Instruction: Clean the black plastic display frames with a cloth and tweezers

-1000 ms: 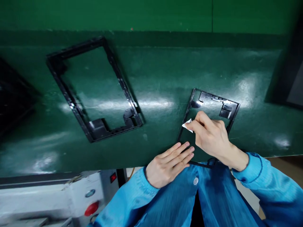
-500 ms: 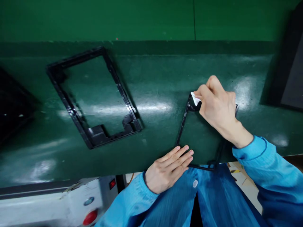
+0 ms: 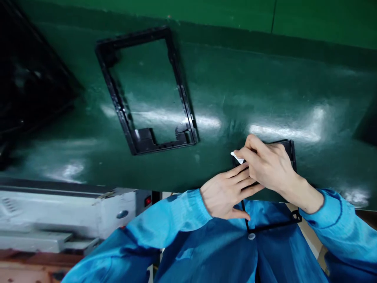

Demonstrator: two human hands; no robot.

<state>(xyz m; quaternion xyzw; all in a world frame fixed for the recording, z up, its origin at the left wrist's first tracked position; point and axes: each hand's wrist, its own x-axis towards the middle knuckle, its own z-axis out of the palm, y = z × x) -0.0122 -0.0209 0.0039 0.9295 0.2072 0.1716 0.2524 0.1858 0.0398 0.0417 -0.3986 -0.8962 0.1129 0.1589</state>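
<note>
Lying on the green bench [image 3: 218,94], left of the hands and well apart from them: one broad black frame [image 3: 118,104]. Far left: a bulky dark object [image 3: 32,82]. Right border: a dark shape [image 3: 369,125]. Lower left, past the bench's near edge: pale grey equipment [image 3: 112,228] with a small red switch [image 3: 147,201]. Worn by the person: a blue jacket [image 3: 212,251].

Slim black frame [image 3: 272,226]: directly before the person, far part on the bench, near part overhanging the edge above the jacket; both hands lie across it and block a full view. Left hand [image 3: 225,192]: spread, back upward, fingers extended, thumb apart, over the frame's left side; pressure cannot be told. Right hand [image 3: 269,163]: finger and thumb pinching a white wipe [image 3: 237,157], close by the left fingers.

Concealed: the slim frame's middle and much of its far end, beneath the hands; part of the wipe, within the pinch. Cut off by the borders and not identifiable: the bulky object, the dark shape.

Orientation: slim frame's long axis running away from the person, near end angled slightly right; small loop at its near right corner.
</note>
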